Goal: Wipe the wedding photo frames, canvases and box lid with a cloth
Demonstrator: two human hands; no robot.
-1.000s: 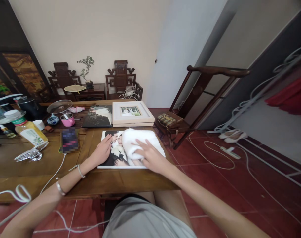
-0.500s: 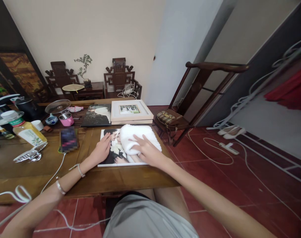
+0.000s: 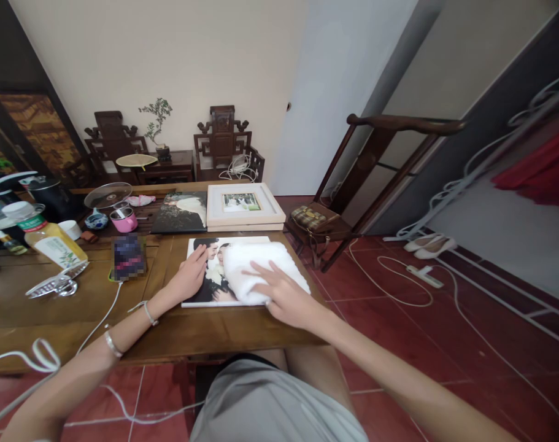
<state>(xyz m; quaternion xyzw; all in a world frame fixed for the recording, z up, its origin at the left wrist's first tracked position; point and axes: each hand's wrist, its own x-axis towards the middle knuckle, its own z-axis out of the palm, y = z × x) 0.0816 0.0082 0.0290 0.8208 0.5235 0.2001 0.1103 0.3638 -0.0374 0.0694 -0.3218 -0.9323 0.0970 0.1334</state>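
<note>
A large unframed photo print point(image 3: 205, 283) of a couple lies flat on the wooden table point(image 3: 123, 319) in front of me. My left hand point(image 3: 190, 276) rests flat on its left part, fingers stretched out, holding it still. My right hand point(image 3: 279, 293) presses a folded white towel point(image 3: 256, 270) onto the right half of the print, fingers spread over the cloth. The towel hides the right part of the picture.
Behind the print lie a white framed photo point(image 3: 242, 205) and a dark print point(image 3: 181, 213). To the left stand a phone point(image 3: 129, 258), a pink cup point(image 3: 124, 221), a bottle point(image 3: 53, 242) and cables. A wooden chair point(image 3: 353, 184) stands right of the table.
My right hand has slid the towel toward me and to the right across the print. The left hand has stayed where it was.
</note>
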